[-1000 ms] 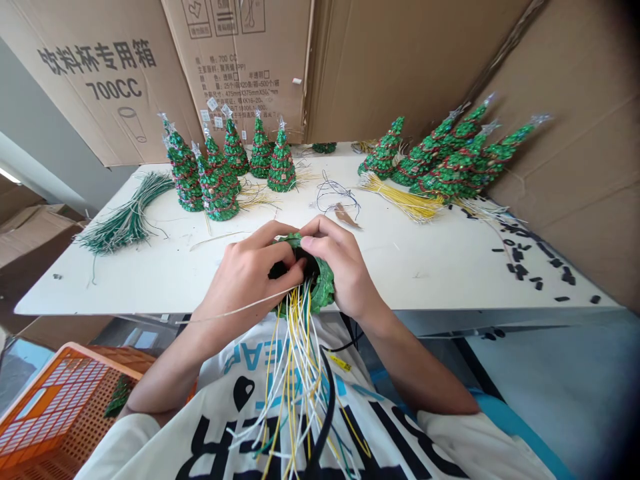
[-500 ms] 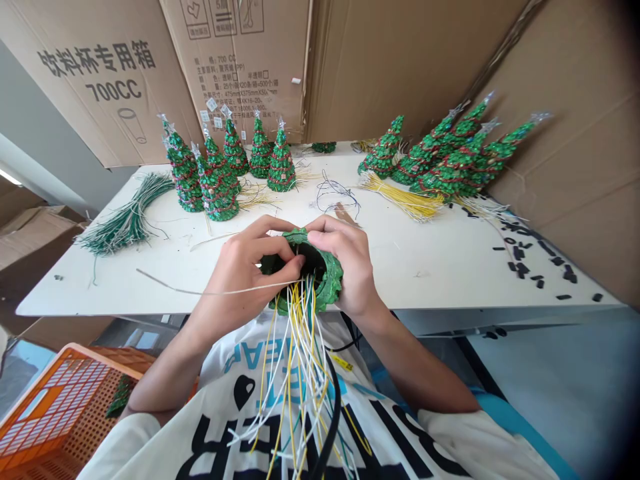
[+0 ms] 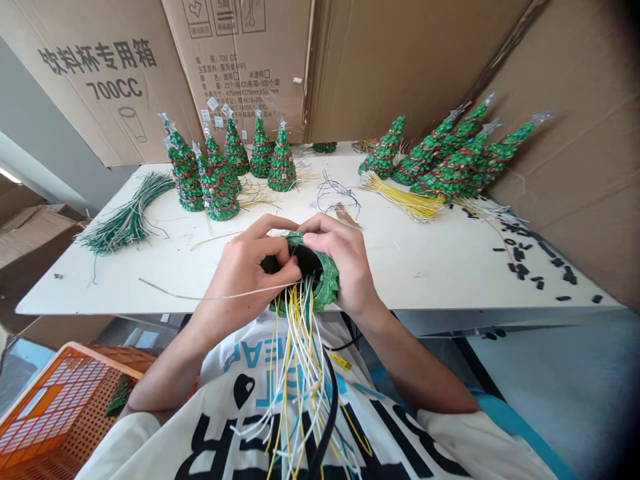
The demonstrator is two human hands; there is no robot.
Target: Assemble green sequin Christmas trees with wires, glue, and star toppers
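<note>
Both hands hold a small green Christmas tree (image 3: 325, 283) with its hollow base turned toward me, just above the table's near edge. My right hand (image 3: 345, 267) wraps around the tree's right side, fingers over the rim. My left hand (image 3: 245, 277) grips the left rim and pinches a thin pale wire (image 3: 200, 297) that runs out to the left. A bundle of yellow, white and green wires (image 3: 300, 373) hangs from the base over my shirt, with a black cable (image 3: 327, 413) beside it.
On the white table (image 3: 440, 267) stand several upright green trees (image 3: 215, 177) at back left, and several lie piled at back right (image 3: 450, 160). A green wire bundle (image 3: 125, 223), yellow wires (image 3: 405, 200), black bits (image 3: 530, 263). An orange crate (image 3: 55, 407) sits lower left. Cardboard walls surround.
The pale wire pinched in my left hand has been drawn further out to the left. The tree's base tilted slightly; both hands stay in place.
</note>
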